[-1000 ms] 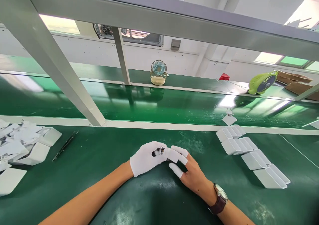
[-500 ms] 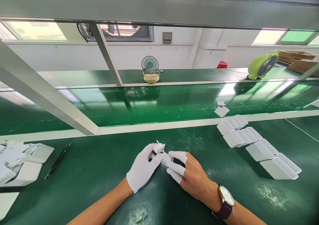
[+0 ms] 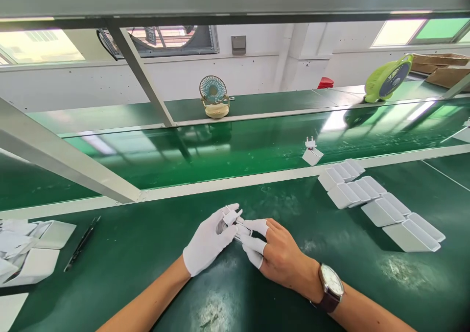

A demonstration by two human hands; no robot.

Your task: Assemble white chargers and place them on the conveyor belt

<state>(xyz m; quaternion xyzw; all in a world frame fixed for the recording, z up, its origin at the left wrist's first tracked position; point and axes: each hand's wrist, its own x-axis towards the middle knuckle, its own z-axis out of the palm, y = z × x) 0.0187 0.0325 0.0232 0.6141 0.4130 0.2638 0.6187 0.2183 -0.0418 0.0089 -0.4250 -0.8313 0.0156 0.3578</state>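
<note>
My left hand (image 3: 210, 244), in a white glove, is closed around a white charger plug (image 3: 230, 218) with two pins, held low over the green tabletop. My right hand (image 3: 273, 251) has white covers on its fingertips and a wristwatch at the wrist. Its fingers pinch the right end of the same plug, at a pale housing (image 3: 243, 229) partly hidden by both hands. Wires or small parts between plug and housing are too small to make out.
White open housings (image 3: 411, 234) stand in staggered rows at the right. A black pen-like tool (image 3: 82, 244) and white housings with papery pieces (image 3: 27, 249) lie left. Beyond the pale rail, a plug with housing (image 3: 312, 155) sits on the green belt (image 3: 242, 151). A slanted post (image 3: 69, 160) rises left.
The plug and housing on the belt have moved left, and another white piece shows more at the far right. My hands keep hold, with the plug's pins turned further to the right. The view has shifted slightly.
</note>
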